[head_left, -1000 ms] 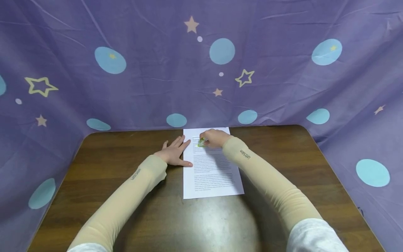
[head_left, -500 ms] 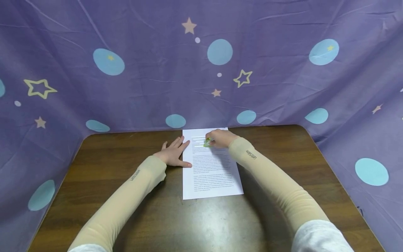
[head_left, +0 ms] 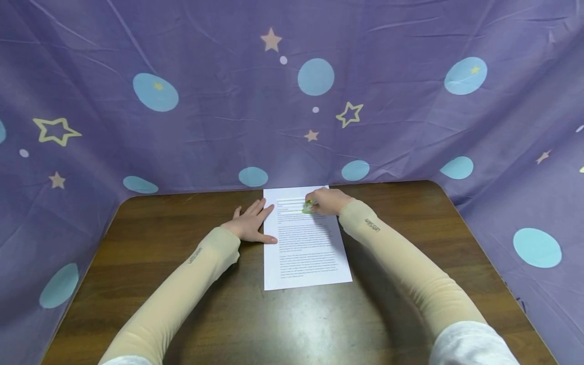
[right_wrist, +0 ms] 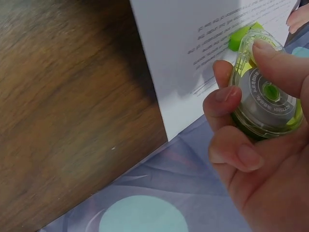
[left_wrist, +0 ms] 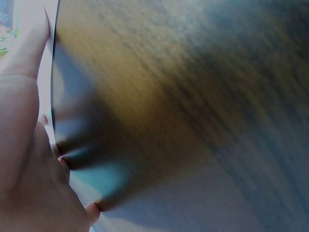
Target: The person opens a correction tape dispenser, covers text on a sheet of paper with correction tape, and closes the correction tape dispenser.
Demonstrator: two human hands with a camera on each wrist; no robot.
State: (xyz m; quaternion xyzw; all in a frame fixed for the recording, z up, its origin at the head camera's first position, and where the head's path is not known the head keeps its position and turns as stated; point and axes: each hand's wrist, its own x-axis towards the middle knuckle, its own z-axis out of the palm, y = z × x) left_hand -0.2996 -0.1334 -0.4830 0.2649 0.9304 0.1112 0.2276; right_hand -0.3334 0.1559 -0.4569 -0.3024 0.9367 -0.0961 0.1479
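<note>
A printed sheet of paper (head_left: 271, 268) lies at the far side of the table. My left hand (head_left: 247, 226) rests on its left edge with fingers spread, thumb and fingertips over the margin; the palm side shows in the left wrist view. Between thumb and curled fingers, my right hand (head_left: 332, 201) grips a clear and green correction tape dispenser (right_wrist: 260, 110) over the upper lines of text. Its green end (right_wrist: 237, 38) points at the print in the right wrist view. Pale bands cross some of the top lines to the left of the dispenser.
The brown wooden table (head_left: 191, 304) has rounded far corners. A purple curtain (head_left: 205, 101) with stars and blue dots hangs right behind its far edge and along both sides.
My right hand has slid to the right along a line of text with the correction tape. The left hand stays in place on the paper.
</note>
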